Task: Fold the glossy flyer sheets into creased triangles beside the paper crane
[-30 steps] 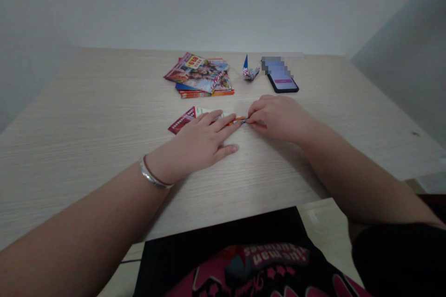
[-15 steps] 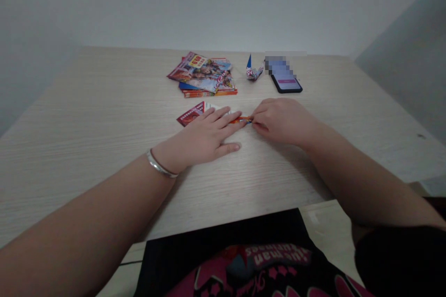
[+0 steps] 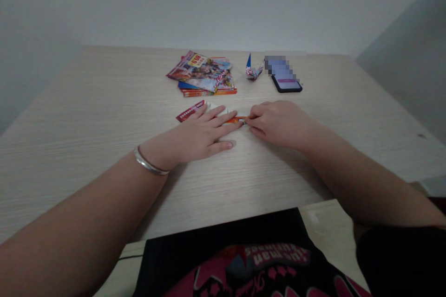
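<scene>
A folded piece of printed paper (image 3: 190,111), red at its left end with white and orange parts, lies flat on the table. My left hand (image 3: 198,137) rests on it with fingers spread, pressing it down and covering much of its middle. At the paper's narrow right end, my right hand (image 3: 275,123) has its thumb and fingers pinched together on the tip. The fingers hide the exact shape of that tip. A silver bangle (image 3: 149,164) circles my left wrist.
Behind my hands lies a stack of colourful printed booklets (image 3: 205,74). To its right stands a small folded paper figure (image 3: 253,70) with a blue upright point, then a phone (image 3: 287,79) with its screen lit. A pale wall (image 3: 216,4) borders the table's far edge.
My left hand has slid slightly to the left on the paper. My right fingers have shifted a little left along its narrow end, still pinched.
</scene>
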Demonstrator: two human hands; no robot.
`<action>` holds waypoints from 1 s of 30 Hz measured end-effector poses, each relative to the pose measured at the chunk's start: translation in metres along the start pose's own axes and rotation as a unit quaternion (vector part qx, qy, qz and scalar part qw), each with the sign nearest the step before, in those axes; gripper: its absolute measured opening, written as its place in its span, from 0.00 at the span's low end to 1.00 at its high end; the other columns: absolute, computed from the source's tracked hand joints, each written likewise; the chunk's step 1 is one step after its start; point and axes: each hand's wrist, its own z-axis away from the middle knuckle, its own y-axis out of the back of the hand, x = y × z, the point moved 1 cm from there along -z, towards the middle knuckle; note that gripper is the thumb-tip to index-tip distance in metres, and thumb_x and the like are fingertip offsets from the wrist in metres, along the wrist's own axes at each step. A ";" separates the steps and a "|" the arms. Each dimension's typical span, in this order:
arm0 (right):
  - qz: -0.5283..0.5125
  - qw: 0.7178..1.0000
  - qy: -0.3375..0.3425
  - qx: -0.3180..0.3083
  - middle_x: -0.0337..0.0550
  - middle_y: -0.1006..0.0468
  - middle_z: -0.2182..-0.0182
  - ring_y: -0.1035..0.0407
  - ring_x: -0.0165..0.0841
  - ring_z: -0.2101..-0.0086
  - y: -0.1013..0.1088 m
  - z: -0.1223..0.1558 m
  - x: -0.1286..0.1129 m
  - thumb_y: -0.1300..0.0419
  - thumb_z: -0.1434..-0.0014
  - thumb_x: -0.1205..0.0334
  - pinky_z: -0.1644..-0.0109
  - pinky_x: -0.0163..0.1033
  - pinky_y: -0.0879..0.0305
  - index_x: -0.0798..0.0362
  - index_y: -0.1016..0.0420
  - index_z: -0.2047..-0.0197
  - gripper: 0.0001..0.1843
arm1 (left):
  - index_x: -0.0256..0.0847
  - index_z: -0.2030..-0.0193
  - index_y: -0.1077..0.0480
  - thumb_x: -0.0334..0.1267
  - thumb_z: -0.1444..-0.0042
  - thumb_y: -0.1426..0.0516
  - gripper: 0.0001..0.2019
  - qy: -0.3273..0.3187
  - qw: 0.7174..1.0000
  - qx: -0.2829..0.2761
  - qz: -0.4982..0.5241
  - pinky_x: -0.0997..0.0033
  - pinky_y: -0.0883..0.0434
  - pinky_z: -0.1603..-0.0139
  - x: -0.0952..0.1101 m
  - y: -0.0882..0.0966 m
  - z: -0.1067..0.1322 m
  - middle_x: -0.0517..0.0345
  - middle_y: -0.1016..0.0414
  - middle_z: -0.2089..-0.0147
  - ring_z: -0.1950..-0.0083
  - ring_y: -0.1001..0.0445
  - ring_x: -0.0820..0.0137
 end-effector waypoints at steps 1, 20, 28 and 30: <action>-0.003 1.000 -0.003 0.000 0.53 0.17 0.52 0.25 0.41 0.56 0.001 0.001 0.001 0.50 0.25 0.59 0.61 0.43 0.46 0.55 0.15 0.50 0.21 | 0.48 0.19 0.50 0.58 0.23 0.58 0.33 0.011 1.000 -0.009 -0.008 0.37 0.53 0.21 0.003 0.004 0.001 0.47 0.51 0.17 0.17 0.52 0.47; 0.054 0.997 -0.059 0.002 0.54 0.15 0.54 0.23 0.44 0.57 0.005 0.010 0.010 0.49 0.27 0.58 0.60 0.46 0.43 0.57 0.14 0.52 0.21 | 0.50 0.21 0.42 0.60 0.26 0.52 0.33 0.041 0.996 0.059 -0.043 0.37 0.54 0.21 0.008 0.007 0.001 0.49 0.41 0.20 0.19 0.48 0.45; 0.037 0.996 -0.082 -0.016 0.57 0.16 0.55 0.23 0.43 0.59 0.007 0.008 0.008 0.50 0.27 0.57 0.67 0.44 0.47 0.58 0.14 0.54 0.22 | 0.40 0.25 0.35 0.61 0.26 0.54 0.34 0.069 0.996 0.017 -0.058 0.32 0.51 0.22 0.020 0.025 0.010 0.42 0.36 0.23 0.22 0.41 0.41; 0.027 0.996 -0.082 -0.019 0.56 0.16 0.55 0.23 0.43 0.60 0.005 0.008 0.010 0.51 0.27 0.58 0.67 0.44 0.49 0.57 0.14 0.54 0.23 | 0.42 0.26 0.34 0.60 0.25 0.57 0.33 0.079 0.996 0.019 -0.043 0.30 0.51 0.23 0.017 0.028 0.016 0.43 0.34 0.24 0.23 0.39 0.42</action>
